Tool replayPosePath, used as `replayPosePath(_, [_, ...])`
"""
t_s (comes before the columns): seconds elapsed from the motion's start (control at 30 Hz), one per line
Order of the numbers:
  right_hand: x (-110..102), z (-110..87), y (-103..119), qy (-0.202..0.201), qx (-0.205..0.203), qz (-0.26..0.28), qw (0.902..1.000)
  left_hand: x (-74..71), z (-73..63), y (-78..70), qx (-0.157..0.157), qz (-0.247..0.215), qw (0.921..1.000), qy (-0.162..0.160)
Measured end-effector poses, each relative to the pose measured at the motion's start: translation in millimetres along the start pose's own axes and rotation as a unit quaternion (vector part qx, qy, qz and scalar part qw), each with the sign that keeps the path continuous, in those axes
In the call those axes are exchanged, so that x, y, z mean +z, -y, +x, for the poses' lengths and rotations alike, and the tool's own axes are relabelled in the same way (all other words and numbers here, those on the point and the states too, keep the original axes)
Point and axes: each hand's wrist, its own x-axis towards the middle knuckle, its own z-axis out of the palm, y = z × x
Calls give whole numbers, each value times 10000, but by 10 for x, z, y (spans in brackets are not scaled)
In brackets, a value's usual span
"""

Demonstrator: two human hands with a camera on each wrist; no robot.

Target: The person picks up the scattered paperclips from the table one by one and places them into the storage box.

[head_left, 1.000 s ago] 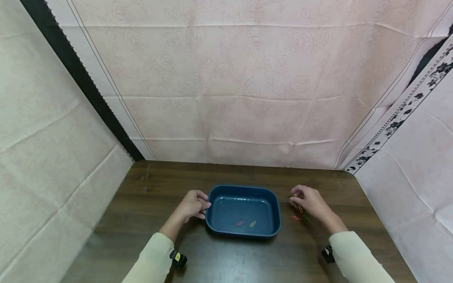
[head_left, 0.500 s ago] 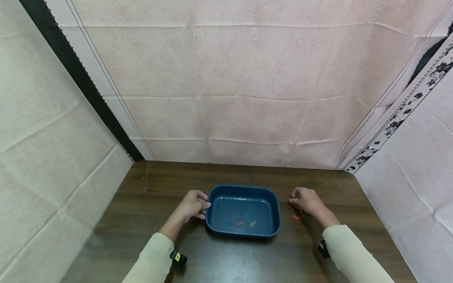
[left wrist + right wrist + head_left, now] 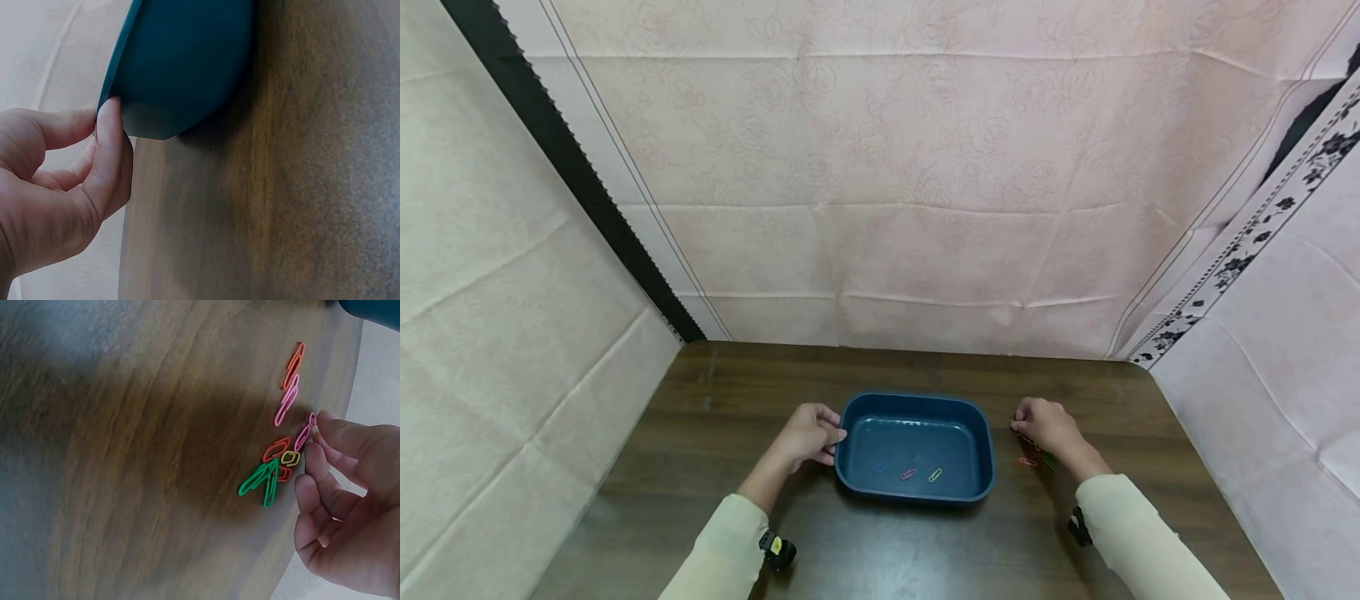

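I've got the left hand (image 3: pixel 815 433) gripping, thumb and fingers pinching the left end of the rim of the blue tray (image 3: pixel 914 500). The right hand (image 3: pixel 1049 425) is curled in, its tips right at a pink clip (image 3: pixel 302 435) — whether the grip has actually pinched it, I can't make out from my right wrist camera. A yellow clip (image 3: pixel 290 459) lies just beside those tips, bunched with two orange clips (image 3: pixel 276 450) and two green clips (image 3: pixel 270 490), the green pair meeting at one end. A little apart, on the side towards the tray, a second pink clip (image 3: pixel 286 401) and a third orange clip (image 3: pixel 294 365) lie nearly end to end.

The tray stands on the tabletop (image 3: pixel 692 475) between both hands. On its floor, towards the near side, I see three clips, well separated — blue (image 3: pixel 880 470), pink (image 3: pixel 908 473) and yellow (image 3: pixel 936 475). Beyond the tabletop hangs pale patterned cloth (image 3: pixel 925 208).
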Motion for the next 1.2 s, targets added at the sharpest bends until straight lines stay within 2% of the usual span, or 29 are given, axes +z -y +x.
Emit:
replayPosePath(0.37, [0, -6, 97, 88, 255, -197, 9994, 0, 1, 7, 30, -45, 10000, 0])
replayPosePath(1.2, [23, -10, 165, -39, -181, -770, 9969, -1, 2, 4, 11, -50, 10000, 35])
